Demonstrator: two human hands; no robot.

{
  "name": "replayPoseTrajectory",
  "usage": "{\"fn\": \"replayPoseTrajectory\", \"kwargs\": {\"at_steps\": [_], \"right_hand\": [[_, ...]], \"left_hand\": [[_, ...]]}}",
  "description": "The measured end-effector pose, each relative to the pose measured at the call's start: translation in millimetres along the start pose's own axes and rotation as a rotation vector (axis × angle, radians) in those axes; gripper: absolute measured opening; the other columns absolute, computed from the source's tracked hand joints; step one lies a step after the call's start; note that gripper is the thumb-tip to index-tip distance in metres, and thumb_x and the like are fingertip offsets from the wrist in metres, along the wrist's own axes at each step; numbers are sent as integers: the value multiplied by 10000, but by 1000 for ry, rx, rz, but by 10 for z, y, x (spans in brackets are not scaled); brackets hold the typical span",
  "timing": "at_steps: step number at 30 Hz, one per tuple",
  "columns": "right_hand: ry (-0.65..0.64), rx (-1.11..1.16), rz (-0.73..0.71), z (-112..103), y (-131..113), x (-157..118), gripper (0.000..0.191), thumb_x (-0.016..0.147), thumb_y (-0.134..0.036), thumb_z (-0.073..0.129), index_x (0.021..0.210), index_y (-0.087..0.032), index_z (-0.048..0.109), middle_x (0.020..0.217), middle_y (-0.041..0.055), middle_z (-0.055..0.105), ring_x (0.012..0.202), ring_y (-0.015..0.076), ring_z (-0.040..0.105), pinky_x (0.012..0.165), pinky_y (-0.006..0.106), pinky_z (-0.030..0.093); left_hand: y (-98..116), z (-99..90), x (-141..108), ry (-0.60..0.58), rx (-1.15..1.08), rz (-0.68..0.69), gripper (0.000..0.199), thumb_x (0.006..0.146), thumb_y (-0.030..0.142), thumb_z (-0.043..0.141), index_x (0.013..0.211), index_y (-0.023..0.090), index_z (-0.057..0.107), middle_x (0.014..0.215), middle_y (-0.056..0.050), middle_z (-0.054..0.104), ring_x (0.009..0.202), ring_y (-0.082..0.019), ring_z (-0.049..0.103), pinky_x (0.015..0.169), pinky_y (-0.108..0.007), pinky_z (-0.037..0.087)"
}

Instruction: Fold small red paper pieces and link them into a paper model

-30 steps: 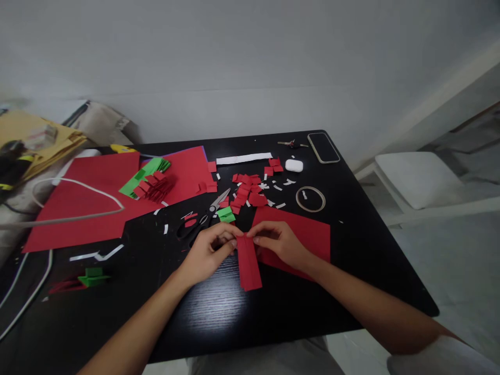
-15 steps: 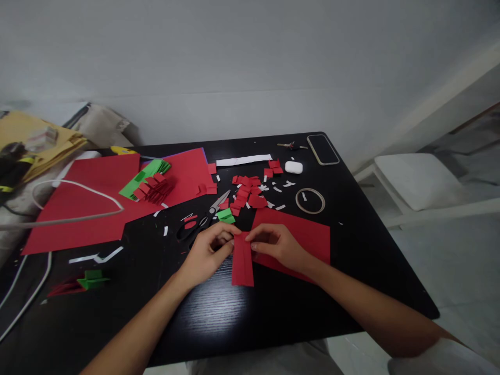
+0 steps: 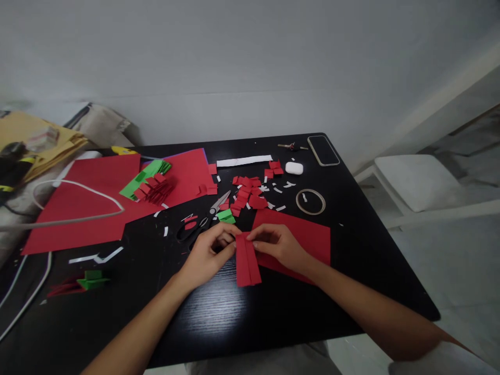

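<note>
A folded strip of red paper [image 3: 247, 263] with lengthwise creases hangs toward me over the black table. My left hand [image 3: 214, 250] pinches its upper left corner, and my right hand [image 3: 275, 242] pinches the upper right one. Beneath my right hand lies a flat red sheet [image 3: 308, 242]. Black-handled scissors [image 3: 213, 211] rest just beyond my left hand, their blades pointing away to the right. A small folded green piece [image 3: 225, 216] sits beside them, near a heap of small red paper pieces [image 3: 246, 192].
Large red sheets [image 3: 94, 203] cover the table's left part, with folded green paper [image 3: 144, 177] on top. A white cable [image 3: 78, 220] loops over them. A tape roll [image 3: 310, 201], white earbud case [image 3: 294, 168], keys [image 3: 292, 147] and phone [image 3: 323, 150] lie at the right.
The lower end of the red paper strip has swung slightly to the right, and its folds show more. Both hands keep nearly the same place and grip.
</note>
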State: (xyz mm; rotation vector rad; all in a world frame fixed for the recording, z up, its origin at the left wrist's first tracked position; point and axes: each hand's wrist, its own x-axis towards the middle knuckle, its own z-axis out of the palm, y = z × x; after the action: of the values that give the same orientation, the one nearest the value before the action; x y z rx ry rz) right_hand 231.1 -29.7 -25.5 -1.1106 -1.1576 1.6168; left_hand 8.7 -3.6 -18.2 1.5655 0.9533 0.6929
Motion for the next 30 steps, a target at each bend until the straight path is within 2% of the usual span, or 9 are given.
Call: {"fn": "replayPoseTrajectory", "kwargs": {"at_steps": [4,10,15,17,21,23,27,30], "right_hand": [[32,30,-1,-6,22,11,175,776,-284,813,925,-201,776,905,36,769,819,189,705,818,338,552],[34,66,-23,0,21,20,237,761,-213,797,995,-210,769,982,41,768,913,196,714,869,339,551],[13,20,-16,-9,-21,5,176,820,-202,674,956,-207,786,850,19,753,756,172,691,769,328,573],[39,-6,-6,-13,-33,1,178,841,-219,647,941,-203,793,841,23,750,745,174,685,752,327,577],[98,-36,-2,-8,-30,2,146,841,-238,681,930,-201,790,869,28,750,749,172,684,750,326,582],[87,-24,-8,-2,-16,6,156,842,-221,670,949,-203,782,892,27,748,756,169,686,748,325,585],[74,-2,-30,6,10,14,176,852,-205,655,992,-208,761,908,23,739,799,167,688,753,310,582],[78,-17,-38,4,12,16,168,864,-196,647,991,-210,757,929,26,740,830,168,692,764,299,580]], "left_hand": [[-15,-3,-6,-26,-35,-12,146,950,236,616,1081,188,657,870,-21,655,688,-122,583,638,-238,478],[2,6,0,-30,0,-16,148,957,283,629,1057,183,674,791,-10,634,681,-130,577,634,-243,487],[37,0,1,-61,41,-4,185,983,253,565,1097,175,688,834,-31,690,727,-148,642,680,-264,526],[38,-26,-6,-20,130,58,212,990,250,553,1137,177,687,870,-37,709,734,-147,656,686,-264,527],[39,-127,5,281,440,178,195,991,267,575,1110,177,700,852,-26,711,689,-136,632,657,-256,497],[32,-182,29,362,567,203,174,986,265,589,1082,177,704,853,-24,701,711,-146,635,673,-265,497],[-39,-229,81,302,740,237,216,953,302,655,1132,186,692,1030,-61,672,901,-199,665,801,-319,536],[-116,-216,98,256,801,249,227,959,311,654,1149,192,684,1060,-68,645,989,-224,666,856,-350,546]]}}
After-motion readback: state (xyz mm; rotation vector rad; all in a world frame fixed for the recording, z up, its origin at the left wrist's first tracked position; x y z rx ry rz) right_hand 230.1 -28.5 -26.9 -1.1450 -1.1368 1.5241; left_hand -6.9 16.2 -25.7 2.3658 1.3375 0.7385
